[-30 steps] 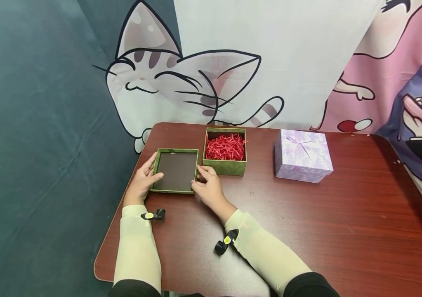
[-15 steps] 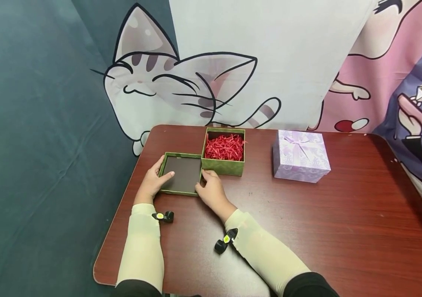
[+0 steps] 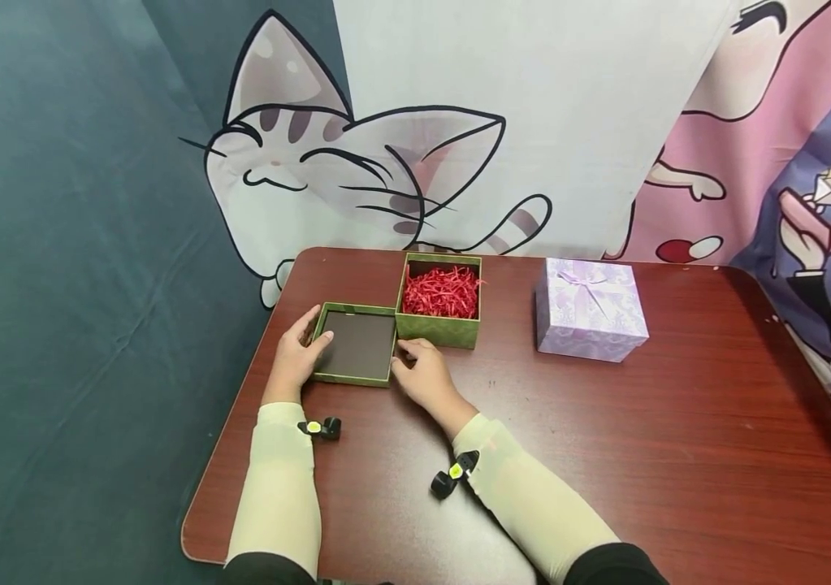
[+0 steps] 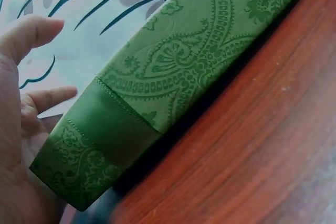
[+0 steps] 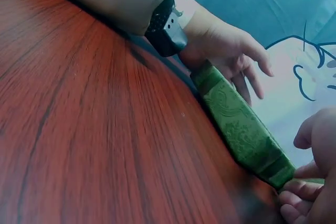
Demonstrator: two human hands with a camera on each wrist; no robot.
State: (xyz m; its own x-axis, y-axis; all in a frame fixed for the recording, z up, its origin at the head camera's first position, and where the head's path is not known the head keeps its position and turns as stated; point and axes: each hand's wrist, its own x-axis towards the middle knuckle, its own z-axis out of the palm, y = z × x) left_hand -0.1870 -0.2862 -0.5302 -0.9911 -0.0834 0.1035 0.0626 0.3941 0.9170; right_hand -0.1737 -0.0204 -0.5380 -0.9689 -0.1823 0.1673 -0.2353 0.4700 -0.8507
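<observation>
1. Pretty sure this is a little recording setup, basically a makeshift studio corner. What kind of building it's in, can't tell.
2. The bench (image 3: 605,439) is a reddish-brown wood-grain top with rounded corners, kinda office-table looking.
3. Fabric is the giveaway: plain teal cloth (image 3: 71,284) runs down left of the bench, creases and all.
4. Behind the bench there's a big smiling cat print (image 3: 276,150) on a white backdrop (image 3: 547,89), with a pink cartoon cloth (image 3: 759,179) behind its right end.
5. Also, small strap-on wrist cameras (image 3: 443,485) over the bench's near part. Filming gear, lol.
</observation>
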